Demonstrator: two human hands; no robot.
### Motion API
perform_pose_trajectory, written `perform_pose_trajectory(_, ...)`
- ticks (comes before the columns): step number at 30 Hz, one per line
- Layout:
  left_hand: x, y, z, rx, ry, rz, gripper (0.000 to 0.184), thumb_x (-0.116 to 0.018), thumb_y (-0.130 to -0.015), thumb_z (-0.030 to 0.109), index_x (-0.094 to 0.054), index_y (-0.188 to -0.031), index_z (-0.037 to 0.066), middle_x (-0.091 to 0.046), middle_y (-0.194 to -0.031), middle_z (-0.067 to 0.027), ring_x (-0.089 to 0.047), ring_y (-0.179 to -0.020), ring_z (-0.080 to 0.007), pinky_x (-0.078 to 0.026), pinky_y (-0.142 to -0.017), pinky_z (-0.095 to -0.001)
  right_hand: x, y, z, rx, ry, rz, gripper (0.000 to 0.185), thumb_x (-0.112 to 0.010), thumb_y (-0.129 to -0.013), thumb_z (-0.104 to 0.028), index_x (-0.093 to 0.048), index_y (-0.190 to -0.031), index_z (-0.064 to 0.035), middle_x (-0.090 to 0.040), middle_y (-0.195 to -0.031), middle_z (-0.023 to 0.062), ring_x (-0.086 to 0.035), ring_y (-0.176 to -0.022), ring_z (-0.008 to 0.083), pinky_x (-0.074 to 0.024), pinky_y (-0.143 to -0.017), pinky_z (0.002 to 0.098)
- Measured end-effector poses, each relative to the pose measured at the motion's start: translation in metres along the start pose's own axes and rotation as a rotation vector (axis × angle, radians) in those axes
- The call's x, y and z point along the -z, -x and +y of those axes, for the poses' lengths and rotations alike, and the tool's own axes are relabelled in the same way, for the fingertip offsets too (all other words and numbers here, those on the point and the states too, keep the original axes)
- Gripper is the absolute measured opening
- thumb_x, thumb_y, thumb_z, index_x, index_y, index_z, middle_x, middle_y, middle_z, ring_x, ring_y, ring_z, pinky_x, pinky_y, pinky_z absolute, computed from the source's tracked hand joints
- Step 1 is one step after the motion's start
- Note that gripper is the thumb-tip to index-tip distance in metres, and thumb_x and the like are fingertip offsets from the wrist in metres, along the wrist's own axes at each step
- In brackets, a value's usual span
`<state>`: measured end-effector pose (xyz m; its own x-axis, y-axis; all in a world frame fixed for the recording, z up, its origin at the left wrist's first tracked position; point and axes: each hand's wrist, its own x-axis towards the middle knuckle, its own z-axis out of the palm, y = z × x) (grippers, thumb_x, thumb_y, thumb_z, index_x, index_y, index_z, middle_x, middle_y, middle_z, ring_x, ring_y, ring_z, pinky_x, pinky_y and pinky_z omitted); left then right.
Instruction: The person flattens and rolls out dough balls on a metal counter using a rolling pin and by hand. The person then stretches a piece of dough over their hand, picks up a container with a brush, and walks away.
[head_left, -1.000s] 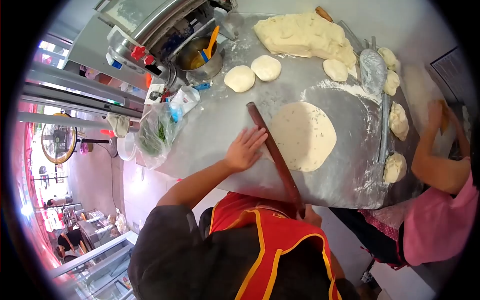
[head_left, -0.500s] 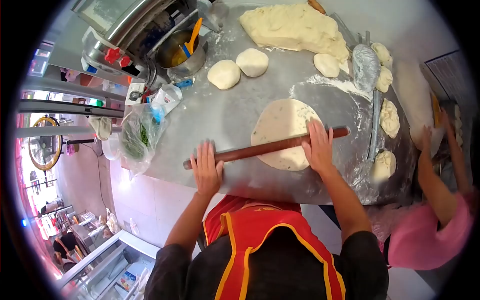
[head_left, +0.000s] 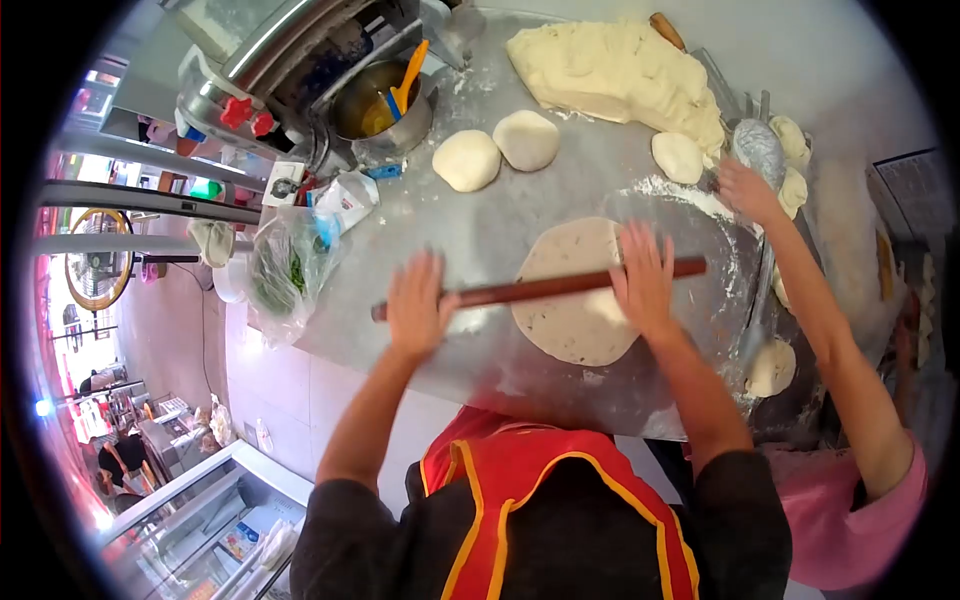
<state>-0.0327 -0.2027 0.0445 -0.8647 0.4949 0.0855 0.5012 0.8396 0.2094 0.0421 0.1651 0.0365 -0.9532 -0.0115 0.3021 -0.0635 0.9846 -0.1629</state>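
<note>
A dark brown rolling pin (head_left: 540, 290) lies slightly tilted across a flat round of dough (head_left: 566, 328) flecked with small dark bits. My left hand (head_left: 417, 306) rests on the pin near its left end, fingers stretched out and blurred. Toward the right end, my right hand (head_left: 645, 280) lies over the pin with its fingers straight and apart, above the dough's right edge. Both palms press from above rather than wrap round it. Two dough balls (head_left: 466, 160) sit beyond, and a large dough slab (head_left: 615, 75) lies at the far edge with a smaller piece (head_left: 678, 158) beside it.
Another person's hand (head_left: 748, 190) reaches in from the right, near a filled plastic bag (head_left: 758, 150). Dough pieces (head_left: 771, 368) line the right side. A metal pot (head_left: 395, 125) with an orange-handled brush and a plastic bag of greens (head_left: 290, 275) stand left on the metal table (head_left: 420, 220).
The pin has moved away from me, toward the dough's middle, and is more level. The other person's arm has come in over the table's right side.
</note>
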Motion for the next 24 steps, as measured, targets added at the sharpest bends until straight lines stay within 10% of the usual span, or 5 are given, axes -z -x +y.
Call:
perform_pose_trajectory(5,0.002,0.067,0.013,-0.11,0.138,0.073,0.053,-0.079,-0.07,0.025,-0.058,-0.115,0.006,-0.062,-0.105,-0.0107,-0.058,-0.098,-0.0301,-0.042,-0.083,-0.0434,0.049,0.089,-0.027,-0.092,-0.123,-0.158,0.057,-0.062,-0.086,-0.015,-0.045,-0.139,-0.0004,-0.047,-0.14,0.0222,-0.042,-0.133,0.0367,-0.0284,-0.109,0.057)
perform_pose_trajectory(8,0.007,0.068,-0.001,-0.08,0.108,0.124,0.044,-0.077,-0.071,0.027,-0.058,-0.104,0.006,-0.058,-0.094,-0.0096,-0.055,-0.087,-0.0305,-0.041,-0.076,-0.0426,0.031,0.1,-0.011,-0.517,-0.3,0.184,0.054,-0.062,-0.085,-0.01,-0.047,-0.135,0.0015,-0.049,-0.135,0.024,-0.044,-0.128,0.0385,-0.0307,-0.109,0.0505)
perform_pose_trajectory(15,0.006,0.051,-0.041,0.239,0.041,0.225,0.036,-0.071,-0.083,0.027,-0.06,-0.109,0.005,-0.06,-0.098,-0.0118,-0.055,-0.094,-0.0336,-0.041,-0.082,-0.0436,-0.028,0.061,0.026,-1.131,-0.489,0.006,0.045,-0.079,-0.073,-0.022,-0.062,-0.107,0.003,-0.069,-0.09,0.0122,-0.065,-0.076,0.0247,-0.0514,-0.071,0.0366)
perform_pose_trajectory(21,0.006,0.021,-0.009,0.076,0.322,0.461,0.046,-0.068,-0.081,0.012,-0.054,-0.123,0.001,-0.055,-0.123,-0.0198,-0.049,-0.117,-0.0399,-0.037,-0.102,-0.0475,0.023,0.019,-0.018,-0.793,-0.292,-0.175,0.022,-0.071,-0.079,-0.016,-0.067,-0.094,-0.0012,-0.07,-0.078,0.0147,-0.066,-0.067,0.0247,-0.051,-0.064,0.0367)
perform_pose_trajectory(24,-0.018,0.013,0.034,0.378,1.304,0.049,0.042,-0.056,-0.096,0.019,-0.051,-0.132,0.0,-0.053,-0.133,-0.019,-0.049,-0.125,-0.0339,-0.034,-0.11,-0.0418,0.047,0.002,-0.115,-0.345,-0.301,-0.055,0.017,-0.057,-0.089,-0.016,-0.063,-0.1,-0.0048,-0.066,-0.084,0.0196,-0.064,-0.073,0.0397,-0.0496,-0.064,0.0443)
